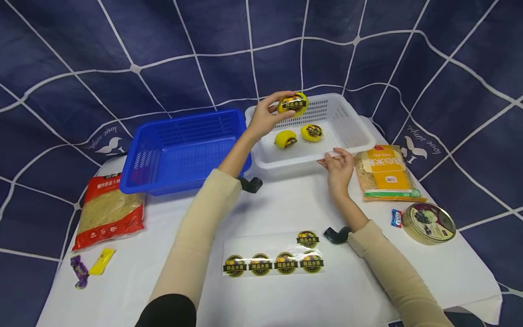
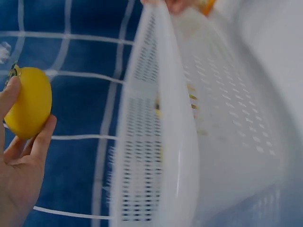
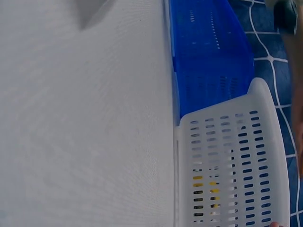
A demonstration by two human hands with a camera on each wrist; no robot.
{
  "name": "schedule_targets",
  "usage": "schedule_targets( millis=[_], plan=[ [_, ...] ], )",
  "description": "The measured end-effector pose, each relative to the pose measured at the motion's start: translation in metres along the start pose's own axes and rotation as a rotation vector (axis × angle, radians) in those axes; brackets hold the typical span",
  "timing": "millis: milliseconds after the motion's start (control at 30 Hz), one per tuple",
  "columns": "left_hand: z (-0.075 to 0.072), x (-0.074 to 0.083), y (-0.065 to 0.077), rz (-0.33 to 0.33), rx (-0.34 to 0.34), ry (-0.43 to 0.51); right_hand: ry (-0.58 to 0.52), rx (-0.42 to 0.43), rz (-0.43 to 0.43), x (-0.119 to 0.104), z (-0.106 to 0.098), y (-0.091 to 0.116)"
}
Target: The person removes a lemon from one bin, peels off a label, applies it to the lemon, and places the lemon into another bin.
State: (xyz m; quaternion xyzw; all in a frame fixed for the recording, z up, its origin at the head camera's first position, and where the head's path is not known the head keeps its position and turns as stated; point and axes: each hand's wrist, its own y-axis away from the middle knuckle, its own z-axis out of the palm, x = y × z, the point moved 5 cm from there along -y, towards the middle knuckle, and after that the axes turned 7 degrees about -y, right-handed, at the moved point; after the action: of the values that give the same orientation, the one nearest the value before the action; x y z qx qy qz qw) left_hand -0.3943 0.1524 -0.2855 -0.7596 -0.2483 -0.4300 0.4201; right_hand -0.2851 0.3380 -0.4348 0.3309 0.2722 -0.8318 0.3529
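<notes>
My left hand (image 1: 264, 119) holds a yellow lemon (image 1: 300, 109) above the white basket (image 1: 282, 164), with thumb and fingers around it. On the lemon's near side is a black and gold round sticker (image 1: 295, 104). In the left wrist view, the same lemon (image 2: 31, 101) shows mostly plain yellow skin, with a bit of the sticker at its top. Two more lemons, one at left (image 1: 283, 139) and one at right (image 1: 308, 134), lie inside the basket, each bearing a sticker. My right hand (image 1: 340, 175) grips the basket's near rim.
A blue basket (image 1: 188, 184) stands left of the white one. A sheet of round stickers (image 1: 261, 243) lies in front. Noodle packs, one red (image 1: 110, 209) and one orange (image 1: 386, 175), flank the baskets. A round tin (image 1: 429, 222) and wrapped sweets (image 1: 102, 261) sit toward the sides.
</notes>
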Motion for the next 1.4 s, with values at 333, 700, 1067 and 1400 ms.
schedule_targets(
  millis=[333, 700, 1067, 1400],
  plan=[
    [0.032, -0.11, -0.038, -0.262, 0.097, -0.123, 0.084, -0.012, 0.011, 0.005, -0.001, 0.012],
    [0.035, -0.151, -0.022, -0.394, 0.106, -0.445, 0.102, -0.045, 0.007, 0.013, -0.007, 0.022],
    [0.037, -0.156, -0.027, -0.371, 0.001, -0.553, 0.072, -0.076, -0.039, 0.01, -0.007, 0.017],
    [0.037, -0.161, -0.024, -0.421, -0.055, -0.523, 0.106, -0.08, -0.024, 0.009, -0.005, 0.014]
  ],
)
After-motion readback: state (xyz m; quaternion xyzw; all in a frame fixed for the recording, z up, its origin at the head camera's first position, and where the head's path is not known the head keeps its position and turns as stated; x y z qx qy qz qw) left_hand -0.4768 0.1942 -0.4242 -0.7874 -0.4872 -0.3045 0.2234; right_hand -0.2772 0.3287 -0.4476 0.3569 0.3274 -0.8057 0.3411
